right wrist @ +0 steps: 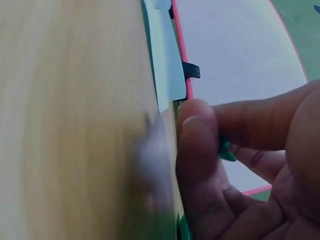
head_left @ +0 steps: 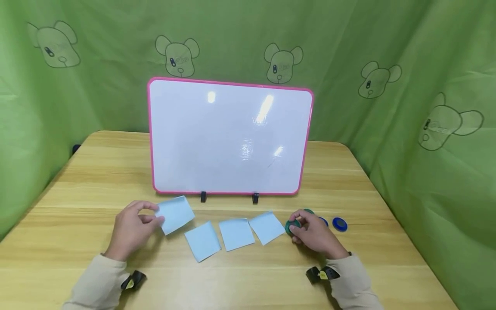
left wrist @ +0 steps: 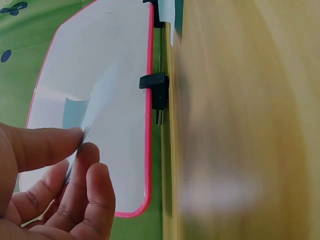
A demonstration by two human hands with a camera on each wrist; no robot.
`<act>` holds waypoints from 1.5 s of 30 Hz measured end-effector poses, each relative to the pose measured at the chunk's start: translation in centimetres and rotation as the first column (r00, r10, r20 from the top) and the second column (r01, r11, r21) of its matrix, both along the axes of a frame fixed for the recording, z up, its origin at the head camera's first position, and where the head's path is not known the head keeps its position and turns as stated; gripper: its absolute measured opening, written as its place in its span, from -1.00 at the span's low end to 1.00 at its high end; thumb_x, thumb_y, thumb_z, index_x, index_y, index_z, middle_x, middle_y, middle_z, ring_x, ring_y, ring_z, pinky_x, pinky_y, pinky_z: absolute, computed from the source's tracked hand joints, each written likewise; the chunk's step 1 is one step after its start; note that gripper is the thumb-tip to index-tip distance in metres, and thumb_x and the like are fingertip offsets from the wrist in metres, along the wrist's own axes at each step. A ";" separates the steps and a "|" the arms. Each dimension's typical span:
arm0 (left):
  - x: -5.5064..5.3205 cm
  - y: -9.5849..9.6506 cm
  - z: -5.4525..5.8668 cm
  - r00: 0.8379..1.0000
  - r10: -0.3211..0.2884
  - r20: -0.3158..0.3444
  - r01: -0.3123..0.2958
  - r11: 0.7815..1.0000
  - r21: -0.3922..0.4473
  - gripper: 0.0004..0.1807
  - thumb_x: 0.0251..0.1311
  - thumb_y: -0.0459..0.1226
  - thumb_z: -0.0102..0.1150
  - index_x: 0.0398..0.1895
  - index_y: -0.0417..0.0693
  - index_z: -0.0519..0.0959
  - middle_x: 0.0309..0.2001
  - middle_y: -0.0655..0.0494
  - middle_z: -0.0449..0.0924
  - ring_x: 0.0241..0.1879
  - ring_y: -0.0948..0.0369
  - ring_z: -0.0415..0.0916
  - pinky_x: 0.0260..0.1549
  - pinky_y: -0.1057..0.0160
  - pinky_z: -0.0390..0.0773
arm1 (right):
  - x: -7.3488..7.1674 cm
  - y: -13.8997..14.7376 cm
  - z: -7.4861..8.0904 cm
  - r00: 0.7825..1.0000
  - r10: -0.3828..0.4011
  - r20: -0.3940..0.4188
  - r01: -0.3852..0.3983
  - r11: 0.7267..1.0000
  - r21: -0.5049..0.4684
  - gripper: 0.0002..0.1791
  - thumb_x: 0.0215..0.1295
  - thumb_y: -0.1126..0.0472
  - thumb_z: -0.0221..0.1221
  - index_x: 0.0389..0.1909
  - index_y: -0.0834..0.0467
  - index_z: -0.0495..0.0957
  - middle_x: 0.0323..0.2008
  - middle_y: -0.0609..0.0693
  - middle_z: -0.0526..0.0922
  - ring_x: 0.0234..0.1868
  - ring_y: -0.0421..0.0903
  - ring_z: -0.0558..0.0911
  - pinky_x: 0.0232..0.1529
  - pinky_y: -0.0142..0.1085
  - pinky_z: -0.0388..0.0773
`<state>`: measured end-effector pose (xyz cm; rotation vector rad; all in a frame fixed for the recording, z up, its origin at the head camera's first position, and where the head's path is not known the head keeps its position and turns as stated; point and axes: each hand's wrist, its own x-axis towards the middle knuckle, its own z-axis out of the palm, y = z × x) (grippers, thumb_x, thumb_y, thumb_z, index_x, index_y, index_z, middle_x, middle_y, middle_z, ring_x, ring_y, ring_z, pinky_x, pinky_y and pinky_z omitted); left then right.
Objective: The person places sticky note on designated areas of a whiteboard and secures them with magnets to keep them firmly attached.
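My left hand (head_left: 133, 228) pinches a light blue sticky note (head_left: 175, 214) by its left edge, raised off the table left of the others. Seen from the left wrist, the note (left wrist: 95, 107) stands edge-on between thumb and fingers. My right hand (head_left: 314, 232) pinches a round green magnet (head_left: 291, 227) beside the rightmost note; in the right wrist view only a sliver of that magnet (right wrist: 227, 151) shows past the fingers. Three more blue notes lie in a row between the hands: a left one (head_left: 203, 241), a middle one (head_left: 237, 234) and a right one (head_left: 266, 227).
A pink-framed whiteboard (head_left: 228, 137) stands upright behind the notes on black clip feet (head_left: 203, 197). A blue magnet (head_left: 339, 224) lies right of my right hand; another blue one and a green one (head_left: 308, 211) are partly covered by it. Green curtains (head_left: 434, 172) enclose the wooden table (head_left: 248, 280).
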<state>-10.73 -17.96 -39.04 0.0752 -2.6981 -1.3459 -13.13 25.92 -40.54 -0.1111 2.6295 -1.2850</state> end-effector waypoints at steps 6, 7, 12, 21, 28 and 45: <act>-0.6 -0.1 0.7 0.999 -0.012 -0.050 0.011 1.000 -0.008 -0.70 0.05 -0.39 0.37 -0.12 -0.26 0.58 -0.09 -0.14 0.53 -0.22 -0.01 0.65 -0.29 0.22 0.65 | -0.6 -0.2 0.5 1.000 -0.003 -0.025 0.004 0.999 0.033 -0.90 0.37 0.29 0.13 -0.14 0.17 0.51 -0.44 0.04 0.58 -0.48 -0.07 0.59 -0.62 -0.29 0.48; -0.8 -0.1 0.8 0.998 -0.016 -0.066 0.015 1.000 -0.012 -0.70 0.05 -0.39 0.37 -0.12 -0.26 0.58 -0.08 -0.14 0.53 -0.22 -0.02 0.65 -0.28 0.20 0.66 | -0.7 -0.3 0.6 1.000 -0.006 -0.029 0.007 1.000 0.030 -0.91 0.37 0.30 0.12 -0.14 0.17 0.51 -0.45 0.03 0.59 -0.48 -0.07 0.60 -0.62 -0.28 0.48; -1.4 -0.1 1.3 0.992 -0.031 -0.124 0.028 0.999 -0.028 -0.71 0.05 -0.42 0.35 -0.12 -0.29 0.58 -0.08 -0.14 0.52 -0.22 -0.03 0.64 -0.28 0.19 0.66 | -1.0 -0.4 0.9 0.999 -0.001 -0.036 0.000 1.000 -0.007 -0.90 0.36 0.32 0.13 -0.16 0.20 0.55 -0.44 0.04 0.61 -0.46 -0.06 0.61 -0.63 -0.29 0.46; -2.1 0.1 1.8 0.981 -0.059 -0.186 0.059 0.998 -0.007 -0.73 0.09 -0.49 0.28 -0.12 -0.33 0.56 -0.10 -0.18 0.52 -0.21 -0.05 0.63 -0.28 0.28 0.66 | -1.9 -0.7 1.0 0.997 0.059 -0.049 -0.059 0.998 -0.010 -0.68 0.20 0.40 0.27 -0.02 0.27 0.54 -0.34 0.05 0.62 -0.54 -0.09 0.48 -0.60 -0.38 0.42; -2.7 0.0 2.3 0.975 -0.067 -0.213 0.069 0.998 0.000 -0.73 0.09 -0.50 0.29 -0.11 -0.36 0.56 -0.11 -0.20 0.53 -0.21 -0.06 0.63 -0.28 0.32 0.65 | -2.9 -1.0 1.5 0.982 0.106 -0.156 -0.103 0.994 0.027 -0.77 0.32 0.22 0.22 -0.07 0.24 0.57 -0.22 0.05 0.63 -0.29 -0.09 0.61 -0.26 -0.28 0.61; -3.3 -0.2 2.5 0.954 -0.066 -0.294 0.070 0.998 0.002 -0.71 0.02 -0.55 0.30 -0.14 -0.38 0.56 -0.13 -0.18 0.53 -0.23 -0.05 0.62 -0.31 0.57 0.55 | -5.1 -2.9 2.6 0.983 0.111 -0.143 -0.128 0.985 -0.116 -0.85 0.49 0.21 0.00 -0.16 0.25 0.36 -0.27 0.28 0.65 -0.36 0.12 0.65 -0.24 -0.02 0.61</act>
